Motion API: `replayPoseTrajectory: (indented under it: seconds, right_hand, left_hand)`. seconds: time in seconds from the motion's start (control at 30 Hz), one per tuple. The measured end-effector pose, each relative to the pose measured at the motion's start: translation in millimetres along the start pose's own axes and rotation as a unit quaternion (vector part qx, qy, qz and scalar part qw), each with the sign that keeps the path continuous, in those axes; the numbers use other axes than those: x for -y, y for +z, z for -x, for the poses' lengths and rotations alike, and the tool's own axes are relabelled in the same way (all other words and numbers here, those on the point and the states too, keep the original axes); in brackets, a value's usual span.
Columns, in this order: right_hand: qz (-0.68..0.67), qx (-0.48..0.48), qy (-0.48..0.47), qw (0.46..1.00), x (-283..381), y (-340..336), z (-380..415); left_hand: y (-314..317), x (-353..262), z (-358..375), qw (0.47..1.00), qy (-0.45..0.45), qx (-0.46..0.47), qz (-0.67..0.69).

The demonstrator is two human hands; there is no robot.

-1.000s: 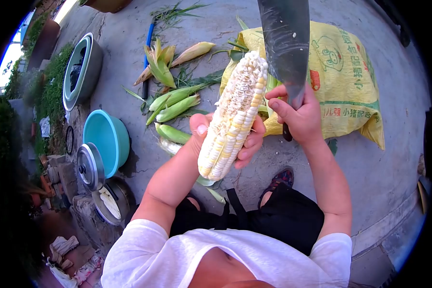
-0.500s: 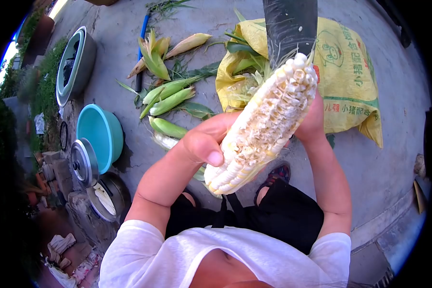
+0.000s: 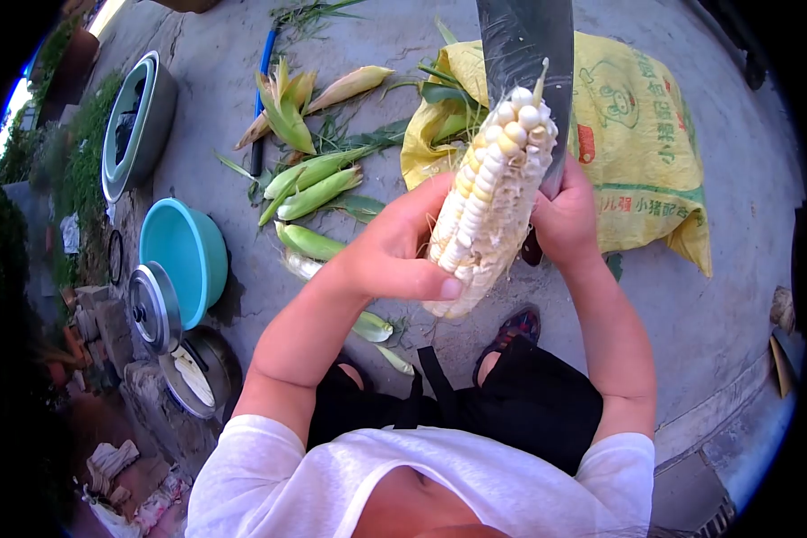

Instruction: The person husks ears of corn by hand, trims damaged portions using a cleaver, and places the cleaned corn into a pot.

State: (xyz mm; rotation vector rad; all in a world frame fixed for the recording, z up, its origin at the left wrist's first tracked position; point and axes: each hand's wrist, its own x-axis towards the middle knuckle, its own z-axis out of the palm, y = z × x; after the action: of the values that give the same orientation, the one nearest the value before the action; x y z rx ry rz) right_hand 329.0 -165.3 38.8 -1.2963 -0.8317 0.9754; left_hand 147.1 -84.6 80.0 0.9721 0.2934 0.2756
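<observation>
My left hand [image 3: 403, 247] is closed around the lower part of a white corn cob [image 3: 489, 202], its thumb across the near side. Rows of pale kernels face me on the cob's left, and a stripped, rough strip runs down its right. My right hand [image 3: 567, 215] is shut on a knife, whose wide dark blade [image 3: 529, 45] points away from me behind the cob's upper right side. Most of the knife's handle is hidden by my fingers. Behind the blade lies a yellow woven sack [image 3: 637, 134].
Green husked corn [image 3: 318, 193] and loose husks [image 3: 287, 108] lie on the concrete at the left, beside a blue pole [image 3: 267, 54]. Farther left are a turquoise basin [image 3: 215, 260], a metal lid [image 3: 152, 309] and a grey-green tub [image 3: 157, 125].
The cob has turned, so more kernels face me, and it is lower and farther from my face. The blade has shifted slightly left, and my left hand has moved with the cob.
</observation>
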Motion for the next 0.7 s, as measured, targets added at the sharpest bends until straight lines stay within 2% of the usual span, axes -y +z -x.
replayPoseTrajectory:
  seconds: [0.03, 0.07, 0.13, 0.17, 0.2, 0.27, 0.3, 0.33, 0.4, 0.43, 0.5, 0.57, 0.63, 0.67, 0.7]
  right_hand:
    - [-0.017, -0.002, 0.022, 1.0, 2.5, 0.4, 0.1]
    - [-0.015, -0.002, 0.02, 1.0, 0.9, -0.4, 0.5]
    - [-0.061, 0.007, 0.058, 0.996, -4.6, -2.4, 0.8]
    - [-0.076, 0.027, 0.078, 0.994, -3.0, -4.5, 2.0]
    - [-0.073, 0.025, 0.078, 0.994, -3.0, -5.2, 2.3]
    - [-0.108, 0.036, 0.084, 0.99, -4.2, -4.7, 3.8]
    - [-0.111, 0.035, 0.091, 0.989, -2.8, -4.5, 4.1]
    - [-0.11, 0.033, 0.091, 0.989, -1.6, -4.2, 4.0]
    - [-0.108, 0.022, 0.088, 0.99, 0.9, -3.3, 4.1]
    - [-0.108, 0.022, 0.088, 0.99, 3.3, -2.7, 3.8]
    - [-0.124, 0.036, 0.061, 0.99, 8.7, -1.5, 2.9]
    - [-0.114, 0.04, 0.072, 0.99, 11.8, -1.5, 1.6]
    - [-0.105, 0.047, 0.082, 0.99, 12.0, -1.5, 0.1]
    - [-0.087, 0.051, 0.068, 0.993, 11.4, -2.1, -0.5]
    - [-0.071, 0.056, 0.054, 0.994, 10.2, -1.9, -1.5]
  left_hand:
    - [2.9, 0.6, -6.1, 0.997, 0.073, -0.021, -0.024]
    - [0.2, 3.0, -7.7, 0.997, 0.075, -0.019, -0.024]
    - [-9.0, 11.4, -10.3, 0.962, 0.12, -0.111, -0.219]
    - [-15.4, 11.3, -9.7, 0.941, 0.12, -0.115, -0.294]
    - [-18.4, 11.8, -10.6, 0.942, 0.121, -0.113, -0.292]
    - [-21.0, 14.5, -13.5, 0.849, 0.185, -0.169, -0.466]
    - [-20.9, 14.3, -16.3, 0.81, 0.243, -0.183, -0.501]
    - [-21.7, 15.0, -18.3, 0.811, 0.243, -0.182, -0.499]
    - [-23.1, 16.3, -20.4, 0.755, 0.308, -0.223, -0.534]
    - [-23.1, 16.1, -20.1, 0.745, 0.317, -0.228, -0.54]
    - [-23.1, 16.5, -19.6, 0.742, 0.322, -0.231, -0.54]
    - [-24.6, 18.6, -19.7, 0.739, 0.327, -0.234, -0.541]
    - [-28.2, 21.6, -19.3, 0.798, 0.3, -0.228, -0.469]
    - [-27.3, 21.7, -18.7, 0.796, 0.3, -0.232, -0.473]
    - [-25.2, 21.7, -17.9, 0.881, 0.258, -0.218, -0.331]
